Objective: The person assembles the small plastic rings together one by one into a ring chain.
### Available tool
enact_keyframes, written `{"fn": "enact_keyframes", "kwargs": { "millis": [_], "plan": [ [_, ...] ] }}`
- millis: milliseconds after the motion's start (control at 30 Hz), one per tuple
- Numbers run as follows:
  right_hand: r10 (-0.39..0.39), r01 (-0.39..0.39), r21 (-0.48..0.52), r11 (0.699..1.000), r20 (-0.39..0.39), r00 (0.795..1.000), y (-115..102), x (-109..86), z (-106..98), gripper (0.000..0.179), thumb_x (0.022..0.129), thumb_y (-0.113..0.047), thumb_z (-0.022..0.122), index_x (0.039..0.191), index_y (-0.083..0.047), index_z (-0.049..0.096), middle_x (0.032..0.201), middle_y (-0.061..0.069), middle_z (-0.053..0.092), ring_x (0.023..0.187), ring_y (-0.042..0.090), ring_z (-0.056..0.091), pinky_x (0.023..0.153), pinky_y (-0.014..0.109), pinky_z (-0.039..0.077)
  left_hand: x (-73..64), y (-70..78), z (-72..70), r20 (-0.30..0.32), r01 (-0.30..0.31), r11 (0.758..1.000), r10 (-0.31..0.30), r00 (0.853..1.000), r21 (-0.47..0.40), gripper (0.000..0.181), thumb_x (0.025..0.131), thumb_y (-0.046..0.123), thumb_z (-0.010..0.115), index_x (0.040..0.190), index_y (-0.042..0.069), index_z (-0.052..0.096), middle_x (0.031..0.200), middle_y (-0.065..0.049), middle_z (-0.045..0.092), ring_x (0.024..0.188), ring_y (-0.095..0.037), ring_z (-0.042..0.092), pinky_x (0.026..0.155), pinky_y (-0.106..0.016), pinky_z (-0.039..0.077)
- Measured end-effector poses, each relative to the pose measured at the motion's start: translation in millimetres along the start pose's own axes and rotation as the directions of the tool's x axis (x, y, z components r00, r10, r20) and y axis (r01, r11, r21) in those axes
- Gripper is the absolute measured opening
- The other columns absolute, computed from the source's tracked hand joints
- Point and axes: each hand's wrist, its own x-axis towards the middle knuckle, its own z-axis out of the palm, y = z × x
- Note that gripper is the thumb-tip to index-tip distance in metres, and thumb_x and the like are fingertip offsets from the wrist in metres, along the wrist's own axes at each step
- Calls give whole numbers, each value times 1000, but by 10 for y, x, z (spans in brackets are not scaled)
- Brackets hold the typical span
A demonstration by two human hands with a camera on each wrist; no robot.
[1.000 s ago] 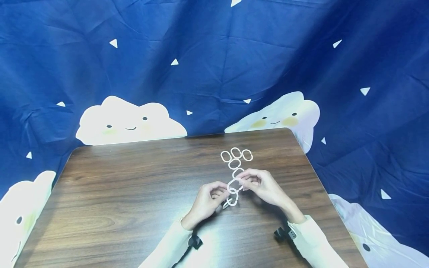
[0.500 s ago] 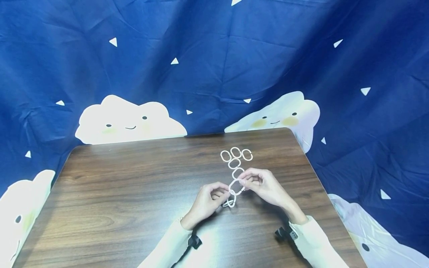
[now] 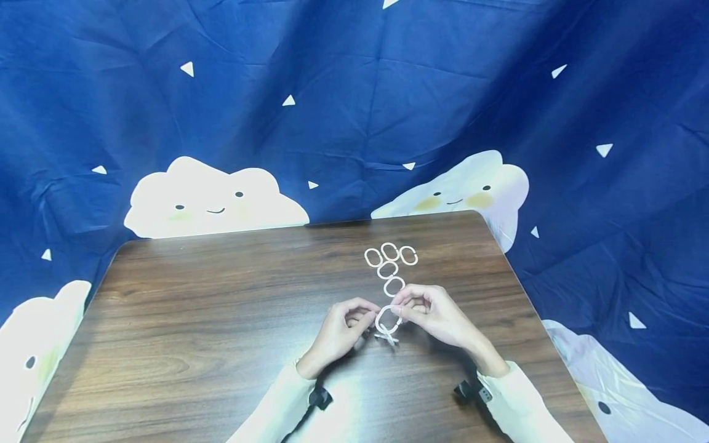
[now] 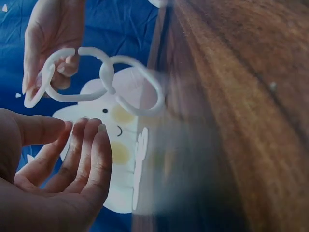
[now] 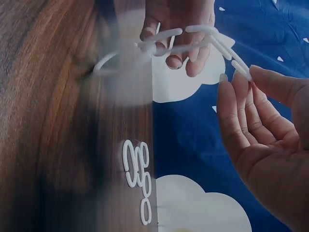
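My right hand (image 3: 437,314) pinches a white plastic curtain ring (image 3: 378,320), oval with a gap, between thumb and fingertips. Linked to it is a second curtain ring (image 4: 91,51), and a third curtain ring (image 4: 157,92) dangles from that one, making a short chain above the table. My left hand (image 3: 335,332) is just left of the chain, its thumb and fingers bent loosely. Nothing lies between those fingers in the left wrist view, where the chain passes beyond the fingertips.
Several loose curtain rings (image 3: 386,287) lie on the brown wooden table (image 3: 221,307) beyond my right hand, grouped toward the back. Behind the table hangs a blue cloth (image 3: 332,123) printed with clouds.
My left fingers have let go of the lower ring, and the chain's end now hangs. My right hand has come slightly nearer to me, uncovering more of the loose ring behind it.
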Motion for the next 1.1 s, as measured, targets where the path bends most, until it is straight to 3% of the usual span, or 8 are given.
{"fn": "enact_keyframes", "kwargs": {
  "millis": [233, 567, 800, 1000, 1100],
  "plan": [
    [8, -8, 5, 1000, 31, 999, -15, -53, 35, 8, 96, -14, 75, 101, -8, 75, 89, 5, 75, 78, 13, 73, 71, 28, 65, 8, 14, -10, 0, -4, 1000, 4, 1000, 3, 18, 100, 7, 68, 114, 0, 74, 99, -18, 79, 89, -39, 76, 79, -45, 66],
    [-43, 40, 25, 999, 112, 993, -1, -134, 91, 11, 99, -12, 71, 104, -2, 73, 85, 6, 76, 73, 16, 74, 65, 30, 64, 12, -5, -5, 12, -3, 999, 4, 1000, -49, 20, 99, 3, 66, 115, -8, 71, 98, -27, 76, 87, -47, 75, 78, -47, 65],
    [15, -14, -21, 1000, 61, 998, 97, -109, 74, 11, 97, -14, 74, 103, -5, 75, 89, 20, 75, 74, 16, 73, 68, 35, 65, 11, -18, 8, 7, -3, 1000, 3, 1000, -20, 18, 99, 6, 68, 114, -3, 74, 98, -22, 78, 87, -43, 76, 78, -48, 65],
    [32, -31, -55, 998, 10, 999, 192, -68, 64, 14, 96, -14, 75, 102, -2, 75, 84, 11, 76, 72, 17, 74, 67, 36, 66, 1, 17, 26, 26, -7, 1000, 7, 1000, 7, 19, 100, 9, 67, 115, 0, 76, 99, -18, 80, 86, -41, 77, 75, -47, 65],
    [41, -42, -66, 997, -8, 999, 241, -40, 51, 15, 95, -15, 76, 101, -1, 75, 84, 13, 76, 71, 13, 73, 66, 34, 65, 4, 31, 36, 29, -14, 1000, 14, 999, 16, 19, 100, 11, 68, 114, 1, 77, 100, -16, 81, 85, -41, 78, 71, -45, 66]
  ]
}}
